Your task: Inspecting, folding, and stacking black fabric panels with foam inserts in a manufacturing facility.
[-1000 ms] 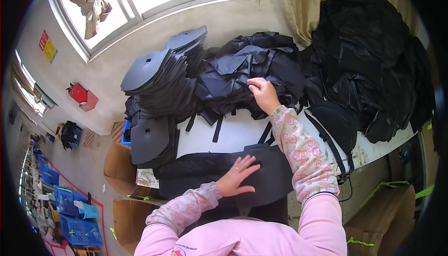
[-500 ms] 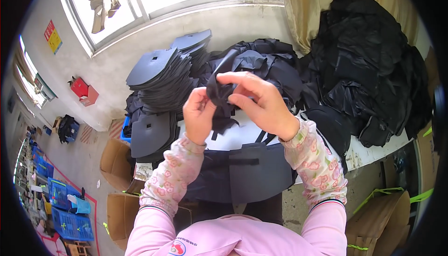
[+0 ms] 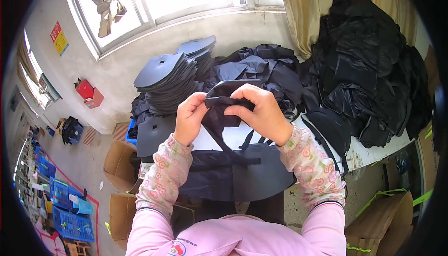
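Since half a second ago both hands have lowered slightly. Left hand [image 3: 189, 118] and right hand [image 3: 261, 111] pinch the limp dark-navy strapped fabric piece [image 3: 224, 102] above the white table [image 3: 373, 151]; it is light and floppy, so grip its folded edge.

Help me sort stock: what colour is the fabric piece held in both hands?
Dark navy fabric piece, head view.

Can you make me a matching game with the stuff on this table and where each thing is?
Things:
1. small dark fabric piece with straps
2. stack of flat grey stiff panels
3. big heap of black fabric
4. red box

Places:
A. on the wall, far left
B. far right, by the curtain
C. held up in both hands
D. left of the hands, under the window

Pairs: 1-C, 2-D, 3-B, 4-A
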The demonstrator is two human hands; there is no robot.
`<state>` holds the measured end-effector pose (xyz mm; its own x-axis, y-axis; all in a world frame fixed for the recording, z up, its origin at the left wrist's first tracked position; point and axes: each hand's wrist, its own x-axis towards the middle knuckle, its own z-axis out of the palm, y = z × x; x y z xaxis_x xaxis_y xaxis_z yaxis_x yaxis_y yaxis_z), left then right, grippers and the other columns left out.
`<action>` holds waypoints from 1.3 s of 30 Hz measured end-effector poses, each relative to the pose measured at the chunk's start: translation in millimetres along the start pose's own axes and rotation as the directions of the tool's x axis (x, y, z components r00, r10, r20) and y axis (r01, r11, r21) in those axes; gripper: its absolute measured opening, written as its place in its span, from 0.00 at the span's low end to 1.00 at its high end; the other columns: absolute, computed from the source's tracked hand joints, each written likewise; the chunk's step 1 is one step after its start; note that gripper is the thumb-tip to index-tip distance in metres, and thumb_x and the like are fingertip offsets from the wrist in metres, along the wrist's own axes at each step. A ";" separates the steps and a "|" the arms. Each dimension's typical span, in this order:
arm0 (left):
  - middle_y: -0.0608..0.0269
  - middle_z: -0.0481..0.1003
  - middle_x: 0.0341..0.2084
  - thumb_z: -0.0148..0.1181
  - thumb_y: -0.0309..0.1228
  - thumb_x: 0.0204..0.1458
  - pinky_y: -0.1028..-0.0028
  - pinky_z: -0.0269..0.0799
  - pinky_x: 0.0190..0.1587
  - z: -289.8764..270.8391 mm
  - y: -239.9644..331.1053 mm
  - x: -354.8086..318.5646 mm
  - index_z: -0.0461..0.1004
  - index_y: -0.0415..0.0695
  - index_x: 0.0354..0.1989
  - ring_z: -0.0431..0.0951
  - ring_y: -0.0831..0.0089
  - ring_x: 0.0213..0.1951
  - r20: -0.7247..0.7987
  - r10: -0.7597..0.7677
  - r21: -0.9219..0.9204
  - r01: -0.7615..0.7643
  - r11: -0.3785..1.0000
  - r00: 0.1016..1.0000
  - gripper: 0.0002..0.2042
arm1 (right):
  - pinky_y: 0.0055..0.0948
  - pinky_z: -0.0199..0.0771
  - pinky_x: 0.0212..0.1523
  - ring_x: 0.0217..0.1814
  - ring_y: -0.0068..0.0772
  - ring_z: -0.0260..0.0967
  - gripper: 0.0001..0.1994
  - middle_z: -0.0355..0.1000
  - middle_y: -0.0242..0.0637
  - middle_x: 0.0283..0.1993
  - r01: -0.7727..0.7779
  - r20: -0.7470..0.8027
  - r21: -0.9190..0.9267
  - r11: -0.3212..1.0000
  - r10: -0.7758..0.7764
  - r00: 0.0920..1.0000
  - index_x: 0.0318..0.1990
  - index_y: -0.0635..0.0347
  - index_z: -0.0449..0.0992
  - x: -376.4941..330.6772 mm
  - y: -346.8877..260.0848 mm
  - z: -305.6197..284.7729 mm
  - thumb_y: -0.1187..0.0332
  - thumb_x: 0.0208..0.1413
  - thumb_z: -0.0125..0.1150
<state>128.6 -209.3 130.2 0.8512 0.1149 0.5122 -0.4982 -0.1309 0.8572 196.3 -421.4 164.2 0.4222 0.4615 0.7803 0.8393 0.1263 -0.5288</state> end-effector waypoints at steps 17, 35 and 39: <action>0.54 0.76 0.40 0.67 0.21 0.40 0.61 0.70 0.53 25.1 -18.0 -16.6 0.72 0.41 0.45 0.75 0.53 0.46 0.032 0.369 0.654 -0.298 0.695 0.929 0.20 | 0.33 0.73 0.27 0.26 0.45 0.74 0.08 0.74 0.42 0.28 0.069 0.045 -0.301 0.951 -0.058 0.997 0.33 0.61 0.78 -15.8 -21.7 10.1 0.66 0.54 0.66; 0.54 0.79 0.36 0.58 0.12 0.35 0.68 0.73 0.49 -150.8 -11.3 -142.3 0.79 0.40 0.35 0.79 0.57 0.43 0.153 -0.161 0.793 -0.024 0.609 0.975 0.17 | 0.27 0.70 0.27 0.25 0.33 0.74 0.08 0.77 0.39 0.28 -0.692 0.891 0.223 0.687 0.145 0.431 0.39 0.64 0.76 -138.4 -62.3 -52.6 0.68 0.59 0.65; 0.57 0.79 0.30 0.65 0.16 0.43 0.72 0.75 0.40 -182.1 15.8 -174.8 0.78 0.38 0.36 0.81 0.69 0.33 0.031 -0.531 0.798 0.299 0.523 0.847 0.11 | 0.28 0.70 0.31 0.29 0.28 0.74 0.09 0.76 0.37 0.28 -0.750 0.924 0.208 0.627 0.125 0.360 0.40 0.65 0.76 -142.9 -54.4 -79.3 0.69 0.60 0.64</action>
<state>-58.2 -52.1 64.0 0.9904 0.1363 -0.0232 0.1259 -0.8198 0.5586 117.5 -563.8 107.9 -0.0600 0.9938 -0.0936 0.1386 -0.0845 -0.9867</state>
